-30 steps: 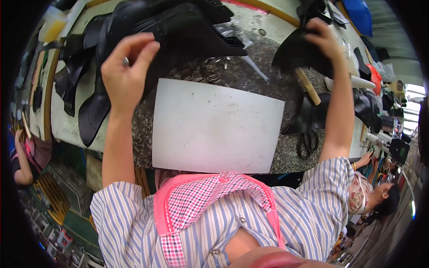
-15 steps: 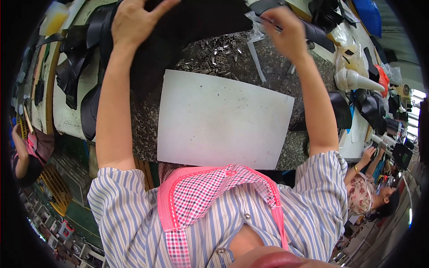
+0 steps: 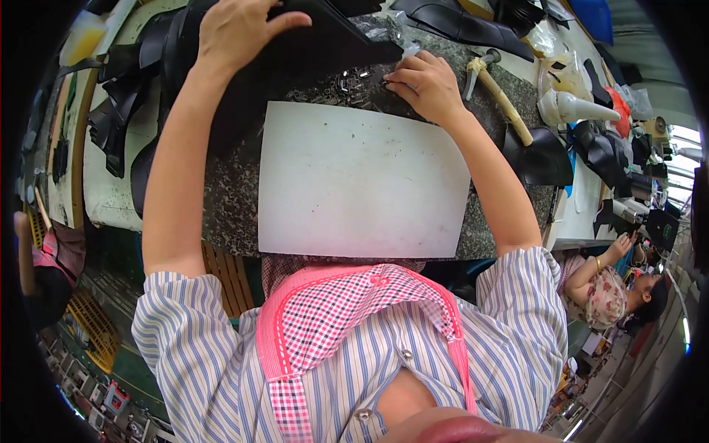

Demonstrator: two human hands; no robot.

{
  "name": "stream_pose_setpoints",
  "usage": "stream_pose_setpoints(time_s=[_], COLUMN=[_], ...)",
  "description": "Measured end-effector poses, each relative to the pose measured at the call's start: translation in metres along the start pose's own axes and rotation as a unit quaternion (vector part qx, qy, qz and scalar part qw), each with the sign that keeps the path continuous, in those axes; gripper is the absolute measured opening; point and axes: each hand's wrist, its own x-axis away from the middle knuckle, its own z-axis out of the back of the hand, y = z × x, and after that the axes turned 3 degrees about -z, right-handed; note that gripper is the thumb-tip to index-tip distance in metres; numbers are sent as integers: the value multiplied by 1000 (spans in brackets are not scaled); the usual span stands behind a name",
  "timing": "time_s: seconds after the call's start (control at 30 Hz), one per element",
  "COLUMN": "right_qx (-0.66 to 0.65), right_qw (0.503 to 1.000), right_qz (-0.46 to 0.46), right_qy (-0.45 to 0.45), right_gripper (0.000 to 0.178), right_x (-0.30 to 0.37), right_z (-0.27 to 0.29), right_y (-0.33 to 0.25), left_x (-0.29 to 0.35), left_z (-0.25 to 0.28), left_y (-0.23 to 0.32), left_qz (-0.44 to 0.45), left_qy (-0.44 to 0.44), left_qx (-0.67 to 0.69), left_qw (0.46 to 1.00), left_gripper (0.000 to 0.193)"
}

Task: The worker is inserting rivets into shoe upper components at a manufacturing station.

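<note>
My left hand (image 3: 240,33) is at the far left of the worktop, over large black sheet-like pieces (image 3: 295,55). Its thumb sticks out to the right, apart from the other fingers, which are partly cut off by the top of the picture. Near the middle, my right hand (image 3: 427,85) reaches to a heap of small shiny metal pieces (image 3: 347,87). Thumb and forefinger are pinched together there; a tiny dark thing seems to be at their tips, too small to name. Closer to me lies a white rectangular board (image 3: 362,184) with dark specks on it.
A hammer (image 3: 506,107) with a wooden handle lies right of my right hand, partly over a curved black piece (image 3: 543,159). Farther right stand a white bottle (image 3: 572,109) with a long nozzle and more black parts. Another person (image 3: 602,299) is at the right.
My right hand has moved left and toward me, from the clear plastic strips to the metal heap. The hammer now shows on the worktop. My left hand has shifted only slightly.
</note>
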Motion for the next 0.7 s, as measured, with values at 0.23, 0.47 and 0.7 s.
stream_pose_setpoints(time_s=[0.23,0.47,0.7], right_qx=[-128,-80,-388], right_qw=[986,986,844], right_qz=[-103,-135,-296], right_qy=[11,54,223], right_gripper=[12,15,10], right_x=[13,15,32], right_z=[0,-7,24], right_y=[-10,-6,-14], left_x=[-21,-8,41], left_z=[51,-19,-36], left_y=[4,13,52], left_qz=[121,-84,-130], left_qy=[15,-23,33], left_qx=[267,149,66], left_qw=[956,985,989], left_gripper=[38,23,46])
